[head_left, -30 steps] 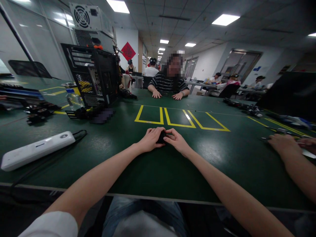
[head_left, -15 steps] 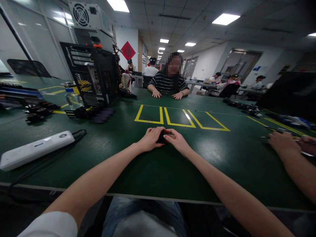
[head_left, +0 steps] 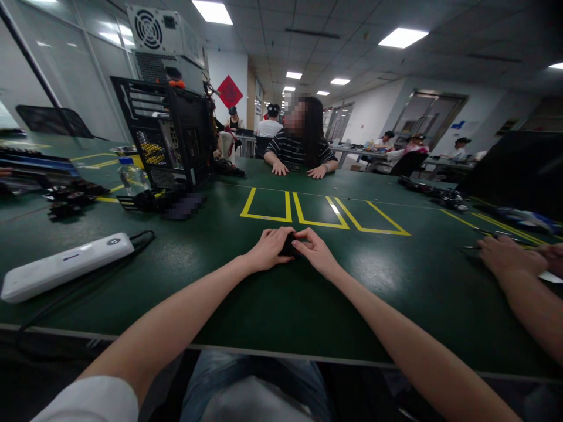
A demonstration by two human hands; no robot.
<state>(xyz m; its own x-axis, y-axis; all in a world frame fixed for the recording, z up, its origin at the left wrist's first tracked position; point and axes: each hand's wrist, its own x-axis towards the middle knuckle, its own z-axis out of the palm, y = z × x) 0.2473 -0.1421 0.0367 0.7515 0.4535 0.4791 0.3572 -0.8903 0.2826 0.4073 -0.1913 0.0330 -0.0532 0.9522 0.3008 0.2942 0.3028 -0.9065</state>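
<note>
Green counter spreads across the near scene, its edge running just above the person's lap. Near left lies a white device with a dark cord, well apart from the work, perhaps so that the middle is left for both arms. A co-worker's hand is at the right, close to a thin tool.

At the middle, a small black thing sits between the two hands. The left hand curls over its left side, thumb on the near face, likely to steady it; the right hand narrows to a pinch at its right edge, probably for finer control. Fingers cover most of it, so I cannot tell what it is.

Just beyond, yellow tape outlines three bays, presumably to mark set places. Farther left stand a bottle and a black computer case, with a power supply stacked above, maybe to save space.

Across the counter, a person in a striped shirt rests both hands flat. Others sit at far tables.
</note>
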